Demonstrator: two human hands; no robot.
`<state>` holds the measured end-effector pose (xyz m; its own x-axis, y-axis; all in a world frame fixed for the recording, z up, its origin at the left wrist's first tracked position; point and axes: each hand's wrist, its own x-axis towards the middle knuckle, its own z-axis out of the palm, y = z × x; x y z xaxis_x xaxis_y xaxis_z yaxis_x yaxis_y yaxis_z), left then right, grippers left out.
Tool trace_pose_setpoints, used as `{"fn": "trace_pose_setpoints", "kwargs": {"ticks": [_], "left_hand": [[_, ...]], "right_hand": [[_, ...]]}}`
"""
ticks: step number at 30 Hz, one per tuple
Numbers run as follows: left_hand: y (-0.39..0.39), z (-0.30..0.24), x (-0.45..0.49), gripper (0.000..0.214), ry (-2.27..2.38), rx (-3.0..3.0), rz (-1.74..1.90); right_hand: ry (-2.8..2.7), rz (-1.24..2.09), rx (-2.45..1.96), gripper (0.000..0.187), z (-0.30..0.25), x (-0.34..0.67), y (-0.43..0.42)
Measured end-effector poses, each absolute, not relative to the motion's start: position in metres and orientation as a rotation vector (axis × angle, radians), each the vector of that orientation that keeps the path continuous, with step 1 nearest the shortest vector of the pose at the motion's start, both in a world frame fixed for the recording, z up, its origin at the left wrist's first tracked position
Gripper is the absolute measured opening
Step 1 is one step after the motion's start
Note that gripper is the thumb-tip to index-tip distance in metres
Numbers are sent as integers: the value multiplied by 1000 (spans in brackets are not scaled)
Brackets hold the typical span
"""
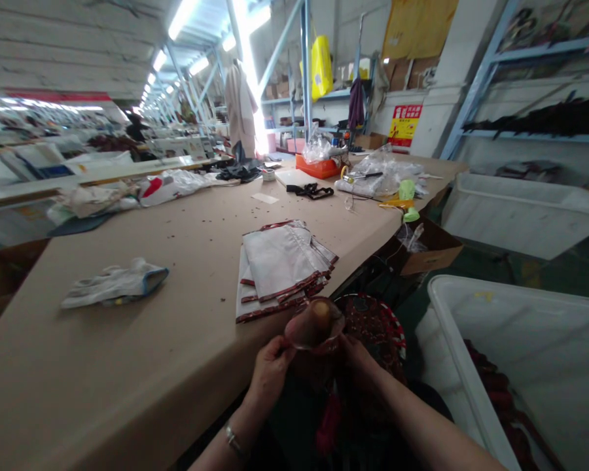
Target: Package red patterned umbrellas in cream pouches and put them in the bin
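Near the table's front edge, my left hand (271, 366) pinches one side of a reddish-brown fabric piece (302, 330). My right hand (359, 358) grips its opposite side, with the fingers partly hidden. Between the hands the fabric's rim is spread into a wide mouth. A rounded brown form (321, 314) with a paler top shows inside it; what it is I cannot make out. Just beyond lies a stack of white fabric pieces (279, 261) with dark red trimmed edges. Below and right of the hands is a dark red patterned round thing (373, 320), partly covered by my right arm.
A white work glove (115, 282) lies left on the brown-covered table (196, 347). Farther back are an orange tray (317, 167), black straps (310, 190), clear plastic bags (373, 171) and a green handled tool (408, 196). White bins (444, 347) and a cardboard box (429, 252) stand to the right.
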<state>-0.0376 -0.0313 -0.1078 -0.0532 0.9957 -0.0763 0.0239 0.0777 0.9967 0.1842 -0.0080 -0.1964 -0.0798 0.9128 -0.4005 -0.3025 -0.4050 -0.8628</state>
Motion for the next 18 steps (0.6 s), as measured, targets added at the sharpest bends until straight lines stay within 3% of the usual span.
{"fn": "trace_pose_setpoints", "kwargs": {"ticks": [8, 12, 18], "left_hand": [[-48, -61, -47, 18, 1276, 1182, 1235], [-31, -12, -35, 8, 1186, 1434, 1304], [-19, 20, -60, 11, 1302, 1480, 1486]], "right_hand": [[-1140, 1575, -959, 56, -134, 182, -9], [-1065, 1672, -735, 36, -74, 173, 14], [-690, 1354, -619, 27, 15, 197, 30]]}}
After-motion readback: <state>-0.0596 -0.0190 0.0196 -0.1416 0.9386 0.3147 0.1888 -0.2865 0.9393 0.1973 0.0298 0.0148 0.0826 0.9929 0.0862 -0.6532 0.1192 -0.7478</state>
